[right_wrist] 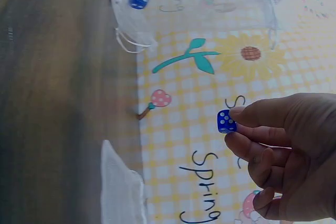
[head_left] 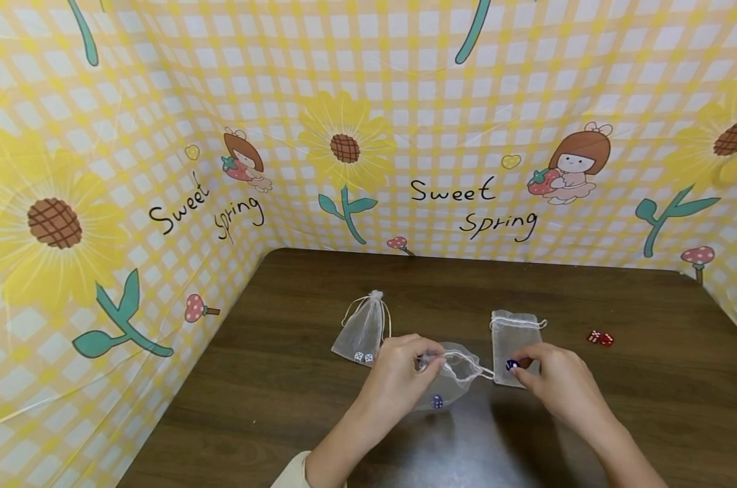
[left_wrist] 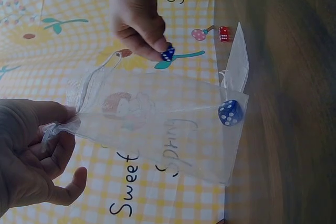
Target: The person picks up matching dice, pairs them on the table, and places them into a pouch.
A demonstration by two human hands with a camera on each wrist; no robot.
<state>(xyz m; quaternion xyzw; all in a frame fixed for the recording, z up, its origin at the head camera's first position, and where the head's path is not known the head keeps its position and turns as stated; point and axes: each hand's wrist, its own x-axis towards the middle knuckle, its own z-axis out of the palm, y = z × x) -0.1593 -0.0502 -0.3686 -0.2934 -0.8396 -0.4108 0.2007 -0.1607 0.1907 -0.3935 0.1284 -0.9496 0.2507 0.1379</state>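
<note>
My left hand (head_left: 402, 369) pinches the drawstring rim of a sheer white organza bag (left_wrist: 173, 124), whose mouth gapes in the head view. One blue die with white dots (left_wrist: 230, 113) lies at the bottom of that bag. To the right of the bag, my right hand (head_left: 560, 379) pinches a second blue die (right_wrist: 226, 121) between thumb and fingertips. This die is apart from the bag's mouth and, in the head view, overlaps a flat organza bag (head_left: 502, 339) on the table behind it.
A drawn-shut organza bag (head_left: 362, 332) with two white dice (head_left: 364, 357) stands at the left on the dark wooden table (head_left: 253, 393). Red dice (head_left: 600, 337) lie at the right. Yellow checked cloth (head_left: 441, 135) walls the back and sides.
</note>
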